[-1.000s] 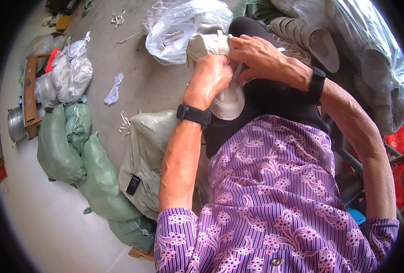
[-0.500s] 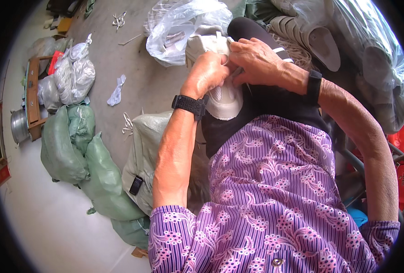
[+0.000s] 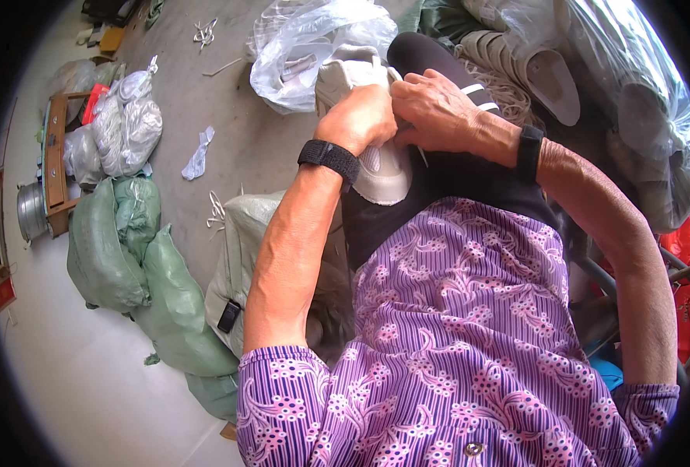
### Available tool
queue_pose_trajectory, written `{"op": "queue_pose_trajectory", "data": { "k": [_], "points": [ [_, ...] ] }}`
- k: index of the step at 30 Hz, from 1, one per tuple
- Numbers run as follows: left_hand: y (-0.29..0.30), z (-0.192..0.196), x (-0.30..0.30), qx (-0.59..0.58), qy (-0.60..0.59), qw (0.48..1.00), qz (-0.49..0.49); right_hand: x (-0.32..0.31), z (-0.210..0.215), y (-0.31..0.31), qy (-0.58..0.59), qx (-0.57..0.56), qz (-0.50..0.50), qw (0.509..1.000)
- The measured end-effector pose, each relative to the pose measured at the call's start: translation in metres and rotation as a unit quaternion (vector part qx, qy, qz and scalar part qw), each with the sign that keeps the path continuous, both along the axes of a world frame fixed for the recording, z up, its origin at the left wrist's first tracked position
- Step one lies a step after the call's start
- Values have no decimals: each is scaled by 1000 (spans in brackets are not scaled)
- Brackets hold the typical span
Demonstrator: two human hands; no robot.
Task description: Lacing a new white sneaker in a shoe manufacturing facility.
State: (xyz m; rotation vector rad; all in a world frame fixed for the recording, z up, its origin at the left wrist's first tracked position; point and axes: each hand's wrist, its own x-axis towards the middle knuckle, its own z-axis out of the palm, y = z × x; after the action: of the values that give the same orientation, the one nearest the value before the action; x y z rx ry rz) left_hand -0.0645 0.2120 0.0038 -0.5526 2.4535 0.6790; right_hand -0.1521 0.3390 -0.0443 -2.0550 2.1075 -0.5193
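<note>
An off-white sneaker point(image 3: 385, 180) rests on my lap over dark trousers, toe pointing toward me and heel end away. My left hand point(image 3: 359, 118) lies closed over the lacing area, its fingers bent down and mostly hidden. Against it, my right hand point(image 3: 437, 113) is closed in a pinch at the shoe's right side. A short pale strand, which looks like a shoelace point(image 3: 423, 157), shows just below the right fingers. What the left fingertips grip is out of sight. Both wrists wear black bands.
Beyond the shoe lies a clear plastic bag point(image 3: 314, 47) with shoe parts inside. Pale laces point(image 3: 500, 89) and a row of shoes point(image 3: 551, 82) sit at the far right, by a large plastic sack point(image 3: 640, 86). Green sacks point(image 3: 108, 249) line the left; a drawered table point(image 3: 56, 156) stands behind them.
My left hand has rolled further over the shoe, its wrist and elbow shifting slightly. My right hand has drawn in its fingers and stays close beside the left one.
</note>
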Motion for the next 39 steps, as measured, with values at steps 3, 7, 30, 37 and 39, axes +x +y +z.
{"op": "queue_pose_trajectory", "data": {
  "k": [3, 7, 30, 37, 39],
  "points": [
    [1, 3, -3, 3, -21, 1000, 1, 0, -1, 0, 3, -6, 1, 1000],
    [1, 2, -5, 5, -39, 999, 2, -1, -1, 1, 10, -9, 6, 1000],
    [-8, -12, 18, -88, 393, 911, 93, -10, -4, 3, -97, -91, -5, 991],
    [19, -21, 48, 193, 381, 859, 283, -7, -1, -1, -195, -53, -39, 979],
    [19, -26, 52, 209, 383, 851, 292, -12, -3, -4, -216, -75, -36, 973]
  ]
}}
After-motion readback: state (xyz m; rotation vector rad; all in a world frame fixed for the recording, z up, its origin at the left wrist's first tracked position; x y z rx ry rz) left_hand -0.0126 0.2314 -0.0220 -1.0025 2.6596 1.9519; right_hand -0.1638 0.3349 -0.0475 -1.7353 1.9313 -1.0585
